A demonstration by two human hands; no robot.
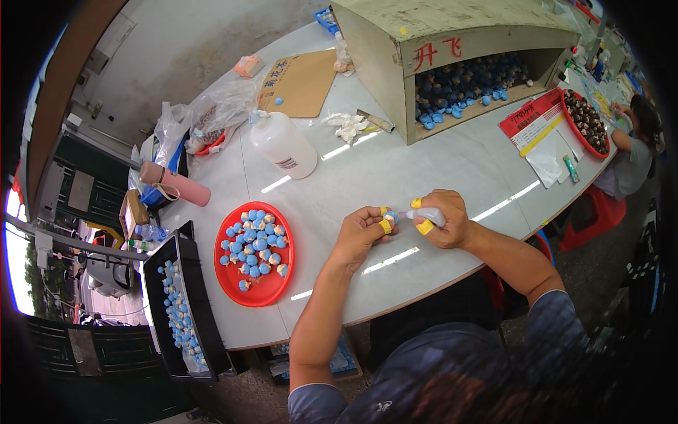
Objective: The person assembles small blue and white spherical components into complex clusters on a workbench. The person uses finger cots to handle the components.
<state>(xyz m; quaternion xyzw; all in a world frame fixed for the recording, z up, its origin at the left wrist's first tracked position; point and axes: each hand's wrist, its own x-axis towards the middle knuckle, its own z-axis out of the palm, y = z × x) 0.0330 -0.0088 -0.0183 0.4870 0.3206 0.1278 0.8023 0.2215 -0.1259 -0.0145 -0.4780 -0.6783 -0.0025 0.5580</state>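
My left hand (364, 230) pinches a small blue-and-cream piece (393, 218) between thumb and fingers, over the table's near side. Gripped in my right hand (450, 220) is a small whitish squeeze bottle (431, 215). Its thin nozzle points left and meets the piece, or comes very close to it; whether they touch I cannot tell. Yellow wraps cover fingertips on both hands. To the left, a round red tray (227, 277) carries several loose pieces of the same blue-and-cream kind (260, 244).
A large white bottle (284, 147) and a pink flask (176, 185) stand at left. Blue pieces fill a black crate (150, 283) and a metal box (487, 44). Cardboard (300, 85) lies behind. At far right, a person (632, 152) sits near a red basket (586, 127).
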